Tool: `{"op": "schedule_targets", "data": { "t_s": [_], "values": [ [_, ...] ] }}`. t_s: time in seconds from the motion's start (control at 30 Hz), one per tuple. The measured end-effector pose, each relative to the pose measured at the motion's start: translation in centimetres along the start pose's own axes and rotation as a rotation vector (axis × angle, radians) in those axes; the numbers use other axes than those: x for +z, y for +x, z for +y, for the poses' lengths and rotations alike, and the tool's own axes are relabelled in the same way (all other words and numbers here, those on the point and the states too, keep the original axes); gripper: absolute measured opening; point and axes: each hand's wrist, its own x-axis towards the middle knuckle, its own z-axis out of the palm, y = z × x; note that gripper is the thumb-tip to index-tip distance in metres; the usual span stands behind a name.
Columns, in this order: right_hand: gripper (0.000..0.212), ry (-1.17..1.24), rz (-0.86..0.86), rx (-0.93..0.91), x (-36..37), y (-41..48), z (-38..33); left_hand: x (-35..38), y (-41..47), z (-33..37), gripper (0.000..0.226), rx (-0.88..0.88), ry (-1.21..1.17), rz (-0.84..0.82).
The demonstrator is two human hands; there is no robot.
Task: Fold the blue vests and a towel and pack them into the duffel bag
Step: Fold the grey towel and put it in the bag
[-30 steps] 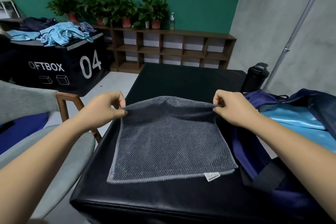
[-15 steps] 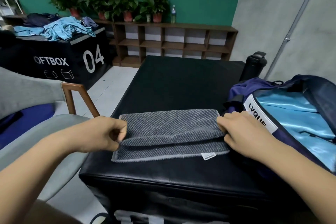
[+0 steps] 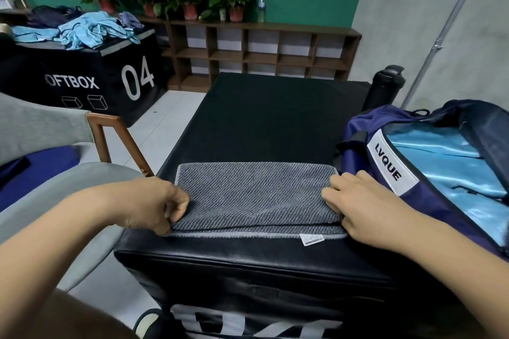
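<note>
A grey towel [image 3: 256,197] lies folded in half on the black padded box [image 3: 275,124], its top layer almost level with the near edge, a white label showing at the lower right. My left hand [image 3: 154,205] pinches the towel's left near corner. My right hand [image 3: 355,206] holds the right edge, fingers curled over the fold. Right of the towel stands the open navy duffel bag [image 3: 366,129] with light blue vests [image 3: 440,162] inside it.
A grey chair with a wooden arm [image 3: 115,140] stands to the left. A black bottle [image 3: 384,85] is behind the bag. A second black box [image 3: 91,77] at the far left carries a heap of blue clothes [image 3: 93,30]. A shelf with plants lines the back wall.
Both hands have drawn the towel's far edge toward me, folding it in half, and now the top layer is nearly aligned with the near edge.
</note>
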Motion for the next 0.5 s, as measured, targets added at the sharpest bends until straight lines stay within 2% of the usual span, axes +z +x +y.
{"op": "schedule_targets", "data": {
  "t_s": [0.13,0.3,0.4,0.5],
  "values": [
    [0.033,0.093,-0.138,0.014,-0.3,-0.1,-0.3,0.3,0.0,0.7,0.032,0.051,0.041,0.064],
    [0.02,0.28,-0.065,-0.03,-1.2,0.9,-1.8,1.8,1.1,4.5,0.044,0.276,-0.012,0.235],
    [0.01,0.302,-0.051,-0.031,-1.3,1.1,-2.2,2.4,2.0,6.0,0.034,0.31,0.047,0.282],
    [0.012,0.34,0.009,-0.014,-2.3,0.9,-2.2,2.3,2.3,6.2,0.024,0.322,0.067,0.295]
  ]
}}
